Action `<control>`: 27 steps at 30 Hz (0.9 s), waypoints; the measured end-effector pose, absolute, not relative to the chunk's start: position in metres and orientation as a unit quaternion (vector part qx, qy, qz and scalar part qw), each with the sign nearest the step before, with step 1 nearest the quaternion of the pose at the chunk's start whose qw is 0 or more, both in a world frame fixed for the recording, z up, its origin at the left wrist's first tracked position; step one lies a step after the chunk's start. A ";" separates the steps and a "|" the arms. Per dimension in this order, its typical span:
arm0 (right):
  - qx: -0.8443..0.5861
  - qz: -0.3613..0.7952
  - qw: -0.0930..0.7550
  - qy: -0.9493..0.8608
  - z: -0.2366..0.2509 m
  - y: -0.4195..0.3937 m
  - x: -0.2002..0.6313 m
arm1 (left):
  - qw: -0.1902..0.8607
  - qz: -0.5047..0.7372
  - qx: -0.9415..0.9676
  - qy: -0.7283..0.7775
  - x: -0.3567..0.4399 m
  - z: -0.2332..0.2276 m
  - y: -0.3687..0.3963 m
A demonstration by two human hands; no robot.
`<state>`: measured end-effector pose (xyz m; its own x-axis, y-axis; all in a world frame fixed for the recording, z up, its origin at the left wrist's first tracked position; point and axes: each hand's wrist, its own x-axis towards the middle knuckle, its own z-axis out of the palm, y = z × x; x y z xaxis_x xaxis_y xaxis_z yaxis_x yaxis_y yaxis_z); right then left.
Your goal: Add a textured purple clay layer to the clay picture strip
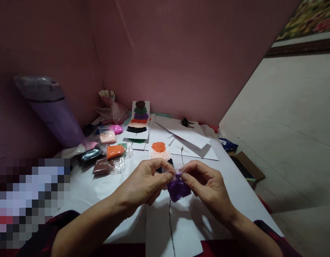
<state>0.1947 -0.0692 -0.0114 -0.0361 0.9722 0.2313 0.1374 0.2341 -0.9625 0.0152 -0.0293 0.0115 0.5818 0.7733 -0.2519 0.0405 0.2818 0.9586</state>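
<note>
Both hands meet over the white table [100, 185], pinching the top of a small clear bag of purple clay [178, 189]. My left hand [146, 184] grips its left corner and my right hand [205, 184] grips the right corner. Just behind the hands lies a clay piece with an orange top, a peach layer and a black part [159, 151] on white paper. Under the bag is a white sheet [181, 228] with a dark line down it.
Packets of clay in brown [103, 166], orange [115, 151], black [89, 156], peach [108, 137] and pink [116, 128] lie at the left. A card with stacked clay colours [139, 119] leans at the back. Loose white sheets [189, 137], a purple bin [54, 110], pink wall behind.
</note>
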 end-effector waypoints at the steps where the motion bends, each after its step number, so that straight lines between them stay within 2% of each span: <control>1: -0.469 0.404 0.513 -0.595 -0.011 -0.069 0.195 | 0.700 0.258 0.546 0.381 0.015 0.011 -0.029; 13: -0.482 0.420 0.496 -0.588 -0.012 -0.071 0.191 | 0.634 0.254 0.607 0.405 0.019 0.011 -0.030; 18: -0.485 0.423 0.498 -0.580 -0.012 -0.071 0.191 | 0.660 0.285 0.558 0.414 0.018 0.012 -0.030; 27: -0.474 0.428 0.498 -0.587 -0.012 -0.070 0.192 | 0.724 0.260 0.502 0.395 0.016 0.013 -0.030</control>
